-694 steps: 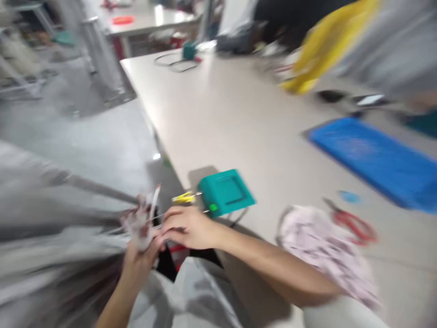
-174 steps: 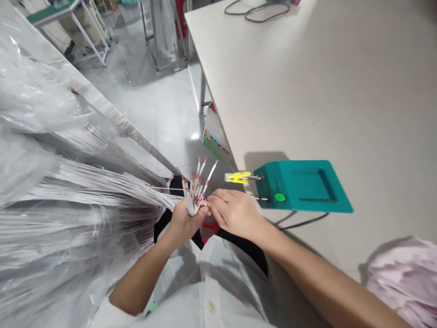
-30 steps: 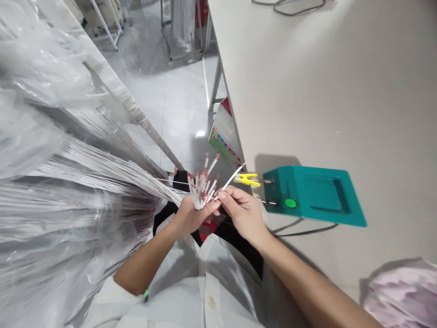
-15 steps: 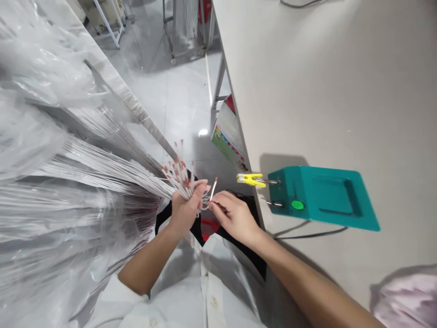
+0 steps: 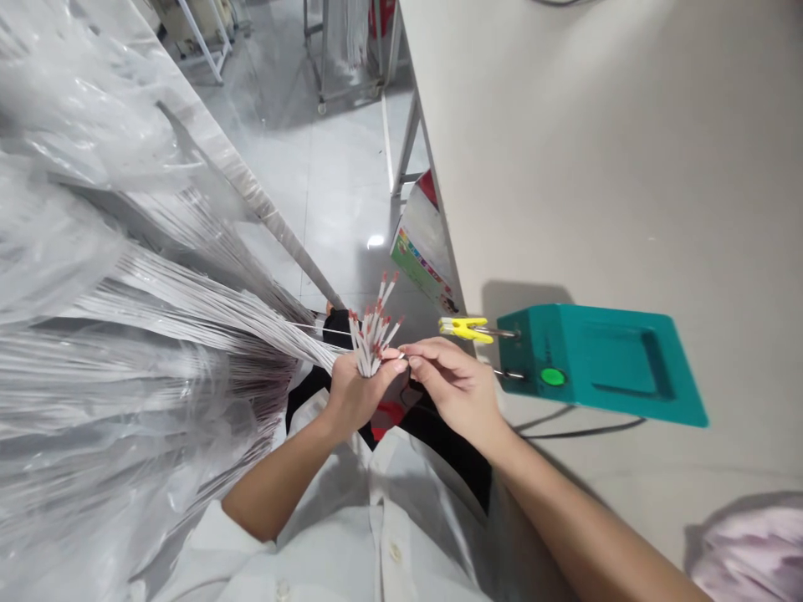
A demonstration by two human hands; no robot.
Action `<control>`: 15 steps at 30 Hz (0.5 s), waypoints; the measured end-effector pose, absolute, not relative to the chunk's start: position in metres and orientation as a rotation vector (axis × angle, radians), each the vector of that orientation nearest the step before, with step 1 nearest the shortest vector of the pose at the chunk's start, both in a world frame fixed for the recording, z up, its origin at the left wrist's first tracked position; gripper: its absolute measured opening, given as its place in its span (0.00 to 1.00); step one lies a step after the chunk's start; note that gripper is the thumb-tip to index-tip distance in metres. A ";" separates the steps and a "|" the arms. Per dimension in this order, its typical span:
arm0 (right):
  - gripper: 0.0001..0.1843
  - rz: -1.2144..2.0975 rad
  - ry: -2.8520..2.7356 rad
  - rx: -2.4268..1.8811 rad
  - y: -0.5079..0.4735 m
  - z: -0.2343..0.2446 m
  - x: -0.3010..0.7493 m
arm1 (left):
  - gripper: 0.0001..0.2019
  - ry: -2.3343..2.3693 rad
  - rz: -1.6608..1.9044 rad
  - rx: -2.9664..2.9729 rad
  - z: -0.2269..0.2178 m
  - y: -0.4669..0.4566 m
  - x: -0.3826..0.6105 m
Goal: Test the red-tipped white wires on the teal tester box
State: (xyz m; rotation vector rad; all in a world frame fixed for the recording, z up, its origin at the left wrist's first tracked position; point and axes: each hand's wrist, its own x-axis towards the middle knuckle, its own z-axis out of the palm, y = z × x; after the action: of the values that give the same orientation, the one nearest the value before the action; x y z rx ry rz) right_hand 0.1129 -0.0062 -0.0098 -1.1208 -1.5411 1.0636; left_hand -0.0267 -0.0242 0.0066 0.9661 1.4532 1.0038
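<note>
My left hand [image 5: 357, 395] is closed around a bundle of white wires [image 5: 370, 344]; their reddish tips fan out above the fist. The wires trail off left into a larger hanging mass of wires [image 5: 219, 301]. Thumb and fingers of my right hand [image 5: 461, 393] meet in a pinch just right of the left thumb. A short white piece of wire [image 5: 402, 357] shows at those fingertips; the rest of it is hidden. To the right, a teal tester-like device [image 5: 627, 361] with a green button has two metal prongs, and a yellow clip [image 5: 465, 329] sits on one prong.
A pale table [image 5: 565, 167] fills the right side, with a pinkish cloth [image 5: 753, 552] near its front. Clear plastic sheeting [image 5: 75, 125] covers wires at left. A printed carton [image 5: 427, 242] stands below the table edge; a wheeled rack [image 5: 324, 58] is farther back.
The right hand's single red-tipped wire stood upright before; now only a short white bit shows at the pinch. The bundle's tips moved right and gathered closer together. Both hands shifted slightly right.
</note>
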 end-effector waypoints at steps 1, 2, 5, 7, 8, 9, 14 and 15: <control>0.06 1.038 -1.564 -1.109 -0.007 -0.010 0.113 | 0.06 1.453 0.995 0.965 0.005 -0.024 -0.026; 0.06 1.005 -1.595 -1.103 -0.007 -0.009 0.113 | 0.06 1.451 0.985 0.973 0.002 -0.024 -0.026; 0.06 0.899 -1.713 -1.109 -0.009 -0.011 0.114 | 0.06 1.459 0.956 1.018 -0.006 -0.023 -0.027; 0.06 0.827 -1.784 -1.118 -0.010 -0.012 0.115 | 0.07 1.488 0.943 1.051 -0.011 -0.023 -0.027; 0.05 0.796 -1.809 -1.124 -0.010 -0.013 0.115 | 0.07 1.509 0.937 1.071 -0.012 -0.023 -0.027; 0.05 0.774 -1.823 -1.130 -0.011 -0.014 0.114 | 0.07 1.529 0.934 1.088 -0.013 -0.024 -0.027; 0.06 0.823 -1.737 -1.174 -0.008 -0.012 0.111 | 0.09 1.534 0.942 1.036 -0.007 -0.027 -0.023; 0.06 0.839 -1.719 -1.181 -0.008 -0.012 0.111 | 0.09 1.528 0.945 1.019 -0.005 -0.028 -0.023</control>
State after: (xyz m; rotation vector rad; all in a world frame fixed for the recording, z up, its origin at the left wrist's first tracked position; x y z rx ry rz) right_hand 0.1109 -0.0079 -0.0115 -1.1809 -1.7191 0.8394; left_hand -0.0226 -0.0276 -0.0049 1.0189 1.5276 0.9451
